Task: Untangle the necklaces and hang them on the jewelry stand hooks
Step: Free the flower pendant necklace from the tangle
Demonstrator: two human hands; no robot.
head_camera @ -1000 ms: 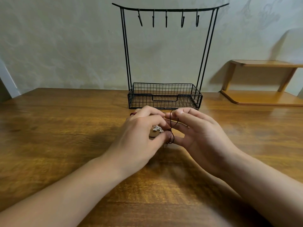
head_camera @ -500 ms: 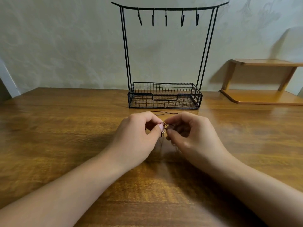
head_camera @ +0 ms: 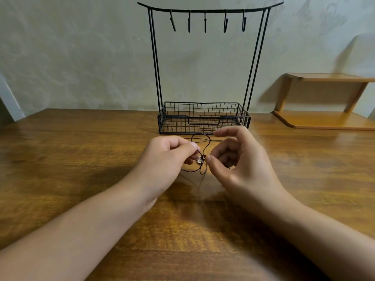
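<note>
A dark cord necklace (head_camera: 206,147) with a small silvery pendant (head_camera: 199,160) is held just above the wooden table (head_camera: 81,159), tangled in loops between my hands. My left hand (head_camera: 168,159) pinches the cord beside the pendant with thumb and forefinger. My right hand (head_camera: 237,159) pinches the tangle from the right with its thumb tip, its other fingers curled and raised. The black wire jewelry stand (head_camera: 205,118) rises right behind, and its several hooks (head_camera: 205,23) along the top bar are bare. Cord loops trail toward the stand's basket.
The stand's mesh basket holds nothing that I can see. A wooden corner shelf (head_camera: 324,120) sits at the back right against the pale wall. The table stretches wide on both sides of my arms.
My hands have drawn slightly apart and my right fingers have lifted. More of the cord's loops and the pendant now show between them.
</note>
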